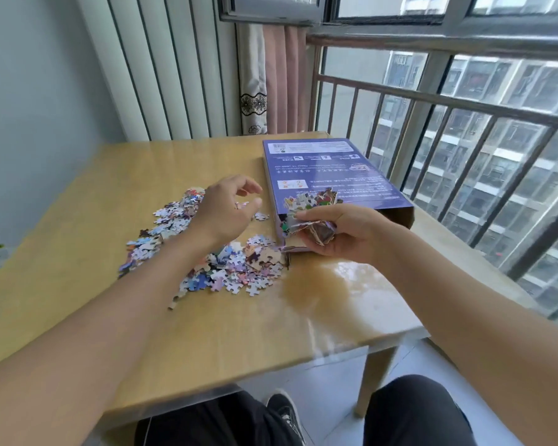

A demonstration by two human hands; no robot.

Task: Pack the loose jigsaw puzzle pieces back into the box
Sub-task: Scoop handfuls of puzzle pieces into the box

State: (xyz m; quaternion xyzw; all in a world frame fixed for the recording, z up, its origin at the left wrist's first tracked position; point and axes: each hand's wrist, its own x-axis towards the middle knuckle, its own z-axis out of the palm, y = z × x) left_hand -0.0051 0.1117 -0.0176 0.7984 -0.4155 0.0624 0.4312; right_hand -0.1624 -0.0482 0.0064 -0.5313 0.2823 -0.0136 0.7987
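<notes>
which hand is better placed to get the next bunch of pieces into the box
The right hand: it already grips a handful of pieces right at the open end of the purple box. The left hand is over the loose pile, fingers loosely curled and apparently empty, farther from the opening.

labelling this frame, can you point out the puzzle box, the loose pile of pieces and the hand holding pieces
puzzle box (322, 169), head view, on its purple printed top face
loose pile of pieces (232, 272), head view, on the pile's near part
right hand (345, 233), head view, on its back
</notes>
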